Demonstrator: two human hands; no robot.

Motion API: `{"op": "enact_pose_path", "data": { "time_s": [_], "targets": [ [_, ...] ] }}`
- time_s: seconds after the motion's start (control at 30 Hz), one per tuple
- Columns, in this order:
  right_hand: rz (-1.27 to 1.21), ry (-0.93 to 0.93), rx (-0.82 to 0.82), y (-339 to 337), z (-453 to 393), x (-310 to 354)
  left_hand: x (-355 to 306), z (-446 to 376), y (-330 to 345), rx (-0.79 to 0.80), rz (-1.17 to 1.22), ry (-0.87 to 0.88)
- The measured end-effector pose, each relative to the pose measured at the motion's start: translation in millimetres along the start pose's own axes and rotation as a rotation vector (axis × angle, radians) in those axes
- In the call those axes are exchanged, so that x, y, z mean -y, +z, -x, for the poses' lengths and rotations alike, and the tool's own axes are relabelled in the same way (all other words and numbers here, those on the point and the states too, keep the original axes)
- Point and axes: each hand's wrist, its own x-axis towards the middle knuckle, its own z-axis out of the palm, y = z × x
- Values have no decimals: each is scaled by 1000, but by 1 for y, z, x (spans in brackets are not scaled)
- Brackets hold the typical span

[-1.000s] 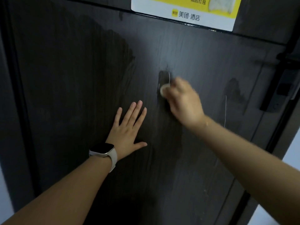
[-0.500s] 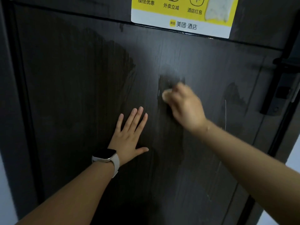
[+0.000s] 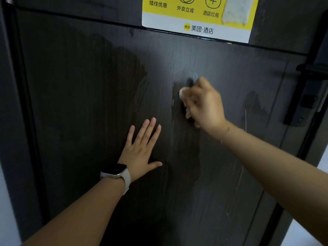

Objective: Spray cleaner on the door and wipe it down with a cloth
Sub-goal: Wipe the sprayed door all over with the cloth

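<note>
Bracing flat against the dark wood-grain door [image 3: 79, 103], the left hand [image 3: 140, 151] lies with fingers straight and spread, a smartwatch [image 3: 115, 172] at its wrist. Beyond it, mid-panel, the right hand [image 3: 204, 103] holds a small pale cloth [image 3: 182, 92] bunched under curled fingers against the wet surface. Cloth judged soft, light, pliable; best gripped wadded in the palm. Yellow sticker [image 3: 197, 16] at the door's top edge, lever handle [image 3: 312, 69] at its right edge.

Dim, soft light brightens the door [image 3: 221, 64] centre; the right hand [image 3: 204, 103] is motion-blurred, edges bowed.
</note>
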Motion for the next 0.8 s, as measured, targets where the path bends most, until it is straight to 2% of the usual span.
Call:
{"op": "enact_pose_path", "data": {
  "time_s": [0.1, 0.27, 0.33, 0.47, 0.63, 0.7, 0.8],
  "targets": [
    [-42, 91, -90, 2, -9, -2, 0, 0, 2, -3, -4, -2],
    [70, -155, 124, 11, 47, 8, 0, 0, 2, 10, -1, -3],
    [76, -150, 77, 9, 30, 3, -1, 0, 0, 6, 4, -8],
    [13, -2, -85, 13, 12, 2, 1, -1, -3, 15, 18, -7],
    [11, -170, 59, 8, 46, -9, -4, 1, -14, 20, 62, -19],
    [27, -99, -35, -1, 39, -27, -1, 0, -26, -47, 91, -26],
    [21, 145, -275, -18, 21, -55, 18, -17, -52, -178, 152, -89]
  ]
}}
